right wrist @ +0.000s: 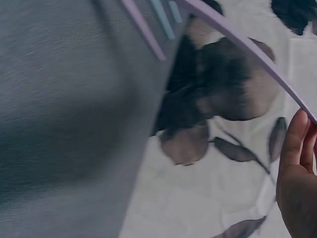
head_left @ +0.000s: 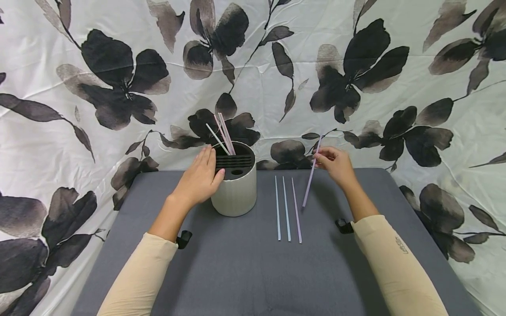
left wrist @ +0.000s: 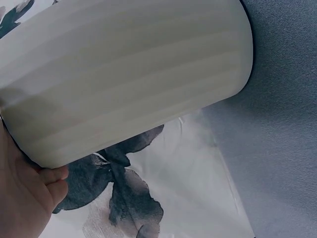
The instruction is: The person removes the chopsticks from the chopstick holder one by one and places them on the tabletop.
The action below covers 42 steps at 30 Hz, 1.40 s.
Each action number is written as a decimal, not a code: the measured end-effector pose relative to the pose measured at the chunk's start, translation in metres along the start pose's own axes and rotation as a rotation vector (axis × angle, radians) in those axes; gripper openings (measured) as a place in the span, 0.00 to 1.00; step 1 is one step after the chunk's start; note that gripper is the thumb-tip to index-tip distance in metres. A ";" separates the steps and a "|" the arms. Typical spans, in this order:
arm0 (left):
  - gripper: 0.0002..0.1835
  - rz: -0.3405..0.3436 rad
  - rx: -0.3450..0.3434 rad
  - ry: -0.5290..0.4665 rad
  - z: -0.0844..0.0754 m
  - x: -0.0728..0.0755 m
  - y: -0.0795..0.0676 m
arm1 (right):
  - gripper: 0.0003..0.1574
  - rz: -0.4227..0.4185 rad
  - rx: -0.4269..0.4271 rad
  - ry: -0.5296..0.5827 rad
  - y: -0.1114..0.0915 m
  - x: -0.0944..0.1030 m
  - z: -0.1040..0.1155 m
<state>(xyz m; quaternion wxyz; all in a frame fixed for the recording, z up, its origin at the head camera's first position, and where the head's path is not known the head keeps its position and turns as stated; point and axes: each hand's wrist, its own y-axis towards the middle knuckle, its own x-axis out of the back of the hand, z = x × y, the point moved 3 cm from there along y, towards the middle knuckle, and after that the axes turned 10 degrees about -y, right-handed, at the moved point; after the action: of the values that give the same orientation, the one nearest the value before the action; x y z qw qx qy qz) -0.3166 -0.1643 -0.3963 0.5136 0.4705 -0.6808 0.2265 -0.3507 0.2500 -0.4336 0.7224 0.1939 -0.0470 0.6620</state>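
A white ribbed round utensil holder (head_left: 234,197) stands at the table's back, left of centre. Its black top has slots and a round hole, and several pale pink and white straws (head_left: 225,136) lean out of its rear opening. My left hand (head_left: 199,177) rests along the holder's left rim, fingers straight, thumb over the top edge. In the left wrist view, the holder's side (left wrist: 133,74) fills the upper part. Between the fingertips of my right hand (head_left: 334,162) a lilac straw (head_left: 311,182) is pinched near its upper end, slanting down toward the table.
Two light blue straws (head_left: 278,208) and another lilac straw (head_left: 296,210) lie side by side on the grey table (head_left: 245,276), right of the holder. Behind the table hangs a white cloth (head_left: 284,105) with dark flowers. Black straps show at both wrists.
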 end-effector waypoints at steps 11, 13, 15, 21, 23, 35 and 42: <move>0.40 -0.006 0.010 -0.001 0.001 -0.001 0.003 | 0.21 0.147 -0.152 -0.070 -0.014 -0.009 -0.057; 0.41 -0.007 0.017 0.000 0.000 -0.001 0.004 | 0.21 0.161 -0.155 -0.076 -0.013 -0.011 -0.064; 0.40 -0.010 0.025 0.001 0.000 -0.001 0.006 | 0.23 0.180 -0.155 -0.084 -0.010 -0.013 -0.071; 0.40 -0.016 0.040 0.009 -0.002 -0.003 0.010 | 0.24 0.209 -0.197 -0.111 -0.004 -0.018 -0.088; 0.41 -0.018 0.043 0.011 -0.002 -0.004 0.011 | 0.24 0.216 -0.228 -0.105 -0.002 -0.019 -0.094; 0.40 -0.042 0.055 0.018 -0.001 -0.007 0.014 | 0.20 0.237 -0.336 -0.158 0.002 -0.035 -0.109; 0.40 -0.042 0.055 0.020 -0.001 -0.008 0.016 | 0.18 0.250 -0.386 -0.245 0.005 -0.040 -0.112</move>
<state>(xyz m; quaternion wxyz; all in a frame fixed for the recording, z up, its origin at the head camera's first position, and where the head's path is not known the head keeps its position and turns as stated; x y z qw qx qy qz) -0.3297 -0.1525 -0.4007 0.5118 0.4964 -0.6591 0.2391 -0.3817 0.2513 -0.5482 0.6475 0.1238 -0.2830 0.6967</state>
